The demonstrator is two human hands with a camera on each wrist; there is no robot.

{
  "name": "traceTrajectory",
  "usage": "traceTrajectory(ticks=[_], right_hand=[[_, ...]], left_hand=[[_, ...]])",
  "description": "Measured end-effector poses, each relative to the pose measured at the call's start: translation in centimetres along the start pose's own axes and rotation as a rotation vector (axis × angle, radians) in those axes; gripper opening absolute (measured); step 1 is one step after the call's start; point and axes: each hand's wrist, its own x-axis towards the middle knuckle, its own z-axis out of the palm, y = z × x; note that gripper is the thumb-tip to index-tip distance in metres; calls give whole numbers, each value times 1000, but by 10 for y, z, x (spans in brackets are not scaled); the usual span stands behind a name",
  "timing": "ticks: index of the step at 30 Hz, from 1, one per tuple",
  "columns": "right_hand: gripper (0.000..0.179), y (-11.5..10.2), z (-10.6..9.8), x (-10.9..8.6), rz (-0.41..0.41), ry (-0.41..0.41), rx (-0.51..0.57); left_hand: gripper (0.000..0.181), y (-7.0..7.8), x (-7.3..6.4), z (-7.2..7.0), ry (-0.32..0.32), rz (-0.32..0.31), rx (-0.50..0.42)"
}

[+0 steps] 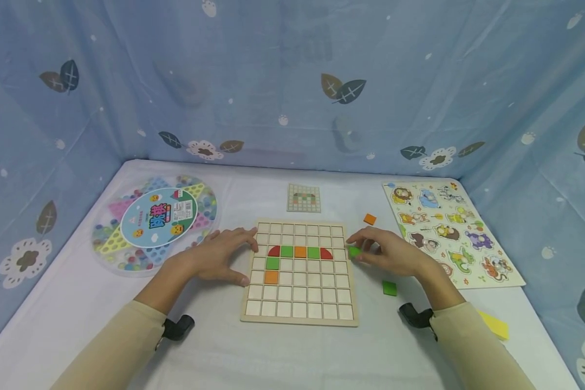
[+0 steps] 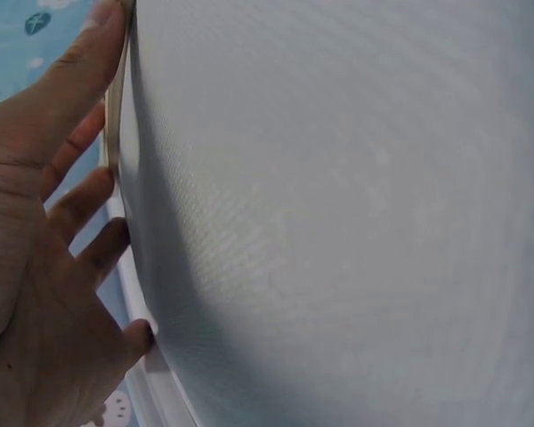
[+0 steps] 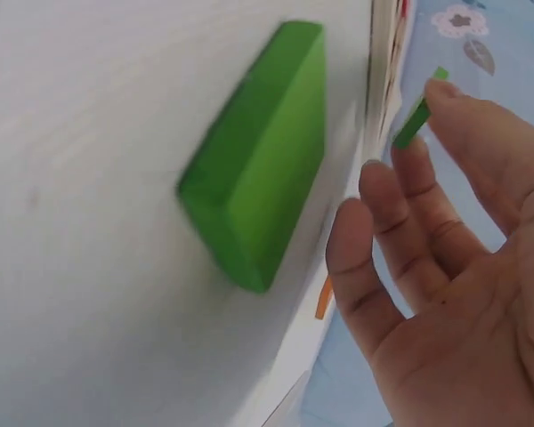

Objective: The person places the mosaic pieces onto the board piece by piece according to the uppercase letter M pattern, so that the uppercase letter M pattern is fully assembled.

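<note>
A wooden grid board (image 1: 299,310) lies mid-table, with red, green and orange pieces in some of its squares. Along its left side, my left hand (image 1: 218,255) rests with spread fingers and thumb touching the edge. Just off the board's right edge, my right hand (image 1: 395,252) pinches a green square tile (image 3: 415,123) between thumb and forefinger; its other fingers are loosely bent. Nearer me lies a second green tile (image 1: 389,288), large in the right wrist view. Beyond the right hand is an orange tile (image 1: 369,219).
Behind the board lies a small pattern card (image 1: 304,198) with a similar coloured layout. A round game box (image 1: 158,218) occupies the left, an animal puzzle board (image 1: 441,230) the right. Something yellow (image 1: 494,326) shows by the right sleeve. Blue curtains surround the table.
</note>
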Motion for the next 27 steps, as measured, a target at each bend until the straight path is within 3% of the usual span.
traceTrajectory(ticks=[13,27], right_hand=[[33,-13,3,10,-84,-34,190],[33,-26,8,25,-118,-51,277]], left_hand=[[65,-1,-1,-1,9,15,-1],[64,-1,-1,-1,4,6,-21]])
